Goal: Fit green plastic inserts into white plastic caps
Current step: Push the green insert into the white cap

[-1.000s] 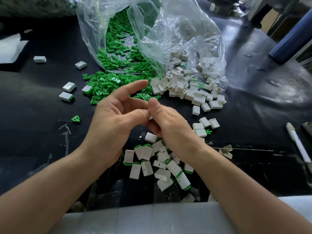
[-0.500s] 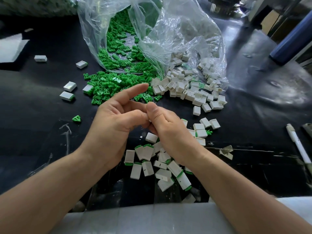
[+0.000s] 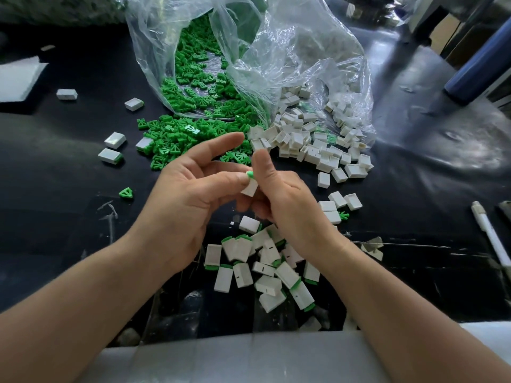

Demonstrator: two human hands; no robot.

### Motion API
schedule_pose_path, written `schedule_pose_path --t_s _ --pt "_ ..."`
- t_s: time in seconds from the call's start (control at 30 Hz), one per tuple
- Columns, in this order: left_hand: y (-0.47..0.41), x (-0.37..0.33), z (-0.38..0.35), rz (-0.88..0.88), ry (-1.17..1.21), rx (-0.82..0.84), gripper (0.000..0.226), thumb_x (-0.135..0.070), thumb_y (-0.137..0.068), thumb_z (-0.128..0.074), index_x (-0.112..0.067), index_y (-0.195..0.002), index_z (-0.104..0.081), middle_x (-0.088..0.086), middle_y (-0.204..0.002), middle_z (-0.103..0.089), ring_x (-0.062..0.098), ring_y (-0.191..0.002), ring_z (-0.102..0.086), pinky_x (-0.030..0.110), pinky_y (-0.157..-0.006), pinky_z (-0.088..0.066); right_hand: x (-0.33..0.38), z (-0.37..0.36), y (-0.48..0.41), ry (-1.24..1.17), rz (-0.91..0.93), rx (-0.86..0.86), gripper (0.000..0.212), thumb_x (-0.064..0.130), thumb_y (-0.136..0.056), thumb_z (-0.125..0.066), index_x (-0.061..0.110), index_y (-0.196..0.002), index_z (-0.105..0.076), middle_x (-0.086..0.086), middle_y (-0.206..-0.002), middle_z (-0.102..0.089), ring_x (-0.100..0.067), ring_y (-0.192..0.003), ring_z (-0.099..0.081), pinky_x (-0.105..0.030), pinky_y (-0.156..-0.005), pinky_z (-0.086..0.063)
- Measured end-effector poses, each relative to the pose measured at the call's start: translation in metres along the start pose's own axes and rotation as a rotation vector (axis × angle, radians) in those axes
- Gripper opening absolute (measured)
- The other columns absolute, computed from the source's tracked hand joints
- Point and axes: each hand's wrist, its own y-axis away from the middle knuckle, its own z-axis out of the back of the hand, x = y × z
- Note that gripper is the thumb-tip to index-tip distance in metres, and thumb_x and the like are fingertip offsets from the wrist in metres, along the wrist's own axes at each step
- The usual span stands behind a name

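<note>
Above the black table (image 3: 55, 217), a small white rectangular plastic cap (image 3: 249, 187) stands nearly upright, a green plastic insert (image 3: 250, 174) protruding from its top; left hand (image 3: 182, 200) and right hand (image 3: 279, 200) both pinch it.

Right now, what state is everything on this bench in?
left hand, pinching the white cap
right hand, gripping the same cap, thumb raised
green insert, poking out of the cap's top
plastic bag, open, parts spilling out
loose caps, empty, heaped by the bag
finished pile, inserts fitted, green ends showing
pen, lying flat
</note>
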Motion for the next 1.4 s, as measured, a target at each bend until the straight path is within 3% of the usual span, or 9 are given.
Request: schedule_pose_path --t_s 0.1,0.23,0.4,0.57,0.77,0.93,1.17,1.27,1.4 --pt "-0.001 0.001 0.001 -0.003 -0.069 -0.055 0.047 -0.013 -0.057 -0.066 -0.020 -0.103 -0.063 0.000 -0.072 -0.071 0.012 -0.068 -0.068 0.023 -0.062 -0.056 0.001 0.009 -0.001 -0.014 0.007 -0.083 0.059 0.064 -0.080 -0.028 0.020 -0.056 -0.059 0.011 -0.046 -0.048 0.000 -0.047 -0.043 -0.022 -0.059 -0.033" --pt "-0.001 0.002 0.001 -0.033 -0.164 -0.109 0.043 -0.012 -0.060 -0.067 -0.023 -0.101 -0.064 -0.001 -0.071 -0.070 0.011 -0.068 -0.069 0.019 -0.056 -0.053 0.001 0.019 -0.003 -0.079 0.130 -0.170 0.015 0.022 -0.090 -0.056 0.021 -0.077 -0.063 0.008 -0.067 -0.057 -0.007 -0.066 -0.052 -0.027 -0.064 -0.044" --pt "-0.001 0.001 0.004 -0.098 -0.386 -0.116 0.048 0.002 -0.068 -0.072 -0.028 -0.103 -0.061 -0.007 -0.072 -0.072 0.005 -0.069 -0.068 0.015 -0.067 -0.053 -0.001 0.018 -0.002 -0.048 0.200 -0.112 0.014 0.009 -0.083 -0.065 0.021 -0.078 -0.067 0.008 -0.073 -0.065 -0.004 -0.070 -0.059 -0.019 -0.067 -0.047" --pt "0.001 0.000 0.003 -0.112 -0.445 -0.090 0.051 0.007 -0.069 -0.072 -0.030 -0.102 -0.059 -0.009 -0.068 -0.071 0.002 -0.065 -0.066 0.011 -0.061 -0.050 -0.001 0.017 -0.002 0.038 0.218 -0.099 0.015 0.009 -0.081 -0.067 0.022 -0.074 -0.066 0.012 -0.065 -0.060 0.003 -0.060 -0.054 -0.016 -0.060 -0.041" --pt "0.001 -0.002 0.002 -0.076 -0.502 -0.033 0.052 0.006 -0.069 -0.072 -0.031 -0.103 -0.060 -0.008 -0.066 -0.071 0.000 -0.058 -0.064 0.009 -0.054 -0.046 0.000 0.020 -0.002 0.040 0.097 -0.075 0.021 0.011 -0.083 -0.063 0.023 -0.067 -0.060 0.007 -0.064 -0.056 -0.008 -0.064 -0.051 -0.030 -0.064 -0.044" --pt "0.004 -0.003 0.006 -0.025 -0.489 -0.043 0.053 0.007 -0.067 -0.073 -0.028 -0.105 -0.061 -0.005 -0.062 -0.069 0.003 -0.055 -0.062 0.012 -0.052 -0.047 0.004 0.036 -0.004 -0.069 0.063 -0.222 0.024 0.008 -0.089 -0.054 0.020 -0.069 -0.056 0.006 -0.062 -0.051 -0.003 -0.057 -0.046 -0.013 -0.055 -0.040" --pt "0.012 -0.005 -0.002 -0.044 -0.500 0.126 0.034 -0.026 -0.058 -0.070 -0.028 -0.092 -0.068 -0.003 -0.077 -0.074 0.007 -0.068 -0.069 0.013 -0.057 -0.050 -0.007 0.063 -0.011 0.537 -0.022 -0.453 0.007 0.028 -0.087 -0.060 0.025 -0.092 -0.065 0.013 -0.074 -0.057 -0.015 -0.082 -0.061 -0.036 -0.081 -0.051" --pt "0.008 -0.003 0.002 -0.046 -0.522 0.060 0.020 -0.021 -0.068 -0.069 -0.025 -0.088 -0.070 -0.003 -0.080 -0.074 0.010 -0.072 -0.069 0.015 -0.056 -0.051 -0.013 0.081 -0.015 0.683 -0.142 -0.487 0.012 0.031 -0.086 -0.060 0.027 -0.096 -0.067 0.005 -0.085 -0.062 -0.019 -0.090 -0.061 -0.029 -0.081 -0.047" --pt "0.005 -0.004 0.005 -0.023 -0.506 -0.002 0.018 -0.004 -0.076 -0.068 -0.020 -0.083 -0.070 0.001 -0.078 -0.074 0.012 -0.070 -0.067 0.017 -0.051 -0.051 -0.020 0.083 -0.016 0.795 -0.286 -0.347 0.021 0.033 -0.081 -0.065 0.028 -0.101 -0.067 0.001 -0.102 -0.066 -0.019 -0.097 -0.059 -0.030 -0.087 -0.048"
